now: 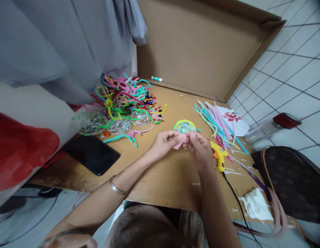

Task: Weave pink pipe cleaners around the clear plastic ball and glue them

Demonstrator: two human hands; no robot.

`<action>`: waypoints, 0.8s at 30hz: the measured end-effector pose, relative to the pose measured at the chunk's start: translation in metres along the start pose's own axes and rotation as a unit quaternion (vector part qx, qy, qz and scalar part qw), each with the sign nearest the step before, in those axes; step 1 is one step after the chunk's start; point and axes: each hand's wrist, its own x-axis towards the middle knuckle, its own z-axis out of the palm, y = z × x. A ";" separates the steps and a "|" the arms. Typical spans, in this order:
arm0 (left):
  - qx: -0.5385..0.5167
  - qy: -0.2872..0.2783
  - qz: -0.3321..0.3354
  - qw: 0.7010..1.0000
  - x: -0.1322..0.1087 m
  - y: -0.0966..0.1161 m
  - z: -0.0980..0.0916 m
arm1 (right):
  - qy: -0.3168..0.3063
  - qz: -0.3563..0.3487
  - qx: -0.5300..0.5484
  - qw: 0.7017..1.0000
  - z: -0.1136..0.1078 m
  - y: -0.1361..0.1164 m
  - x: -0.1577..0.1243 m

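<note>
My left hand and my right hand meet over the cardboard sheet, both pinching a small pink pipe-cleaner piece between their fingertips. Just beyond the fingers lies a clear round disc ringed with yellow and green pipe cleaner. A yellow and orange glue gun lies right of my right hand, its black cord running toward me. A silver bangle is on my left wrist.
A tangled pile of coloured pipe cleaners with clear discs lies at the back left, a straight pastel bundle at the right. A black phone, a glue stick, a brown bag, a red-lidded jar and white tissue are around.
</note>
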 end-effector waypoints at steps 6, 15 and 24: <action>0.003 0.030 0.011 0.999 0.003 0.000 -0.002 | -0.005 0.032 -0.042 0.999 -0.002 0.002 0.001; 0.047 0.021 0.012 0.999 0.001 -0.005 -0.002 | 0.023 0.026 -0.088 0.996 0.002 -0.001 0.001; 0.103 0.029 0.008 0.994 -0.001 0.001 -0.002 | 0.054 -0.089 -0.164 0.981 0.010 -0.003 -0.005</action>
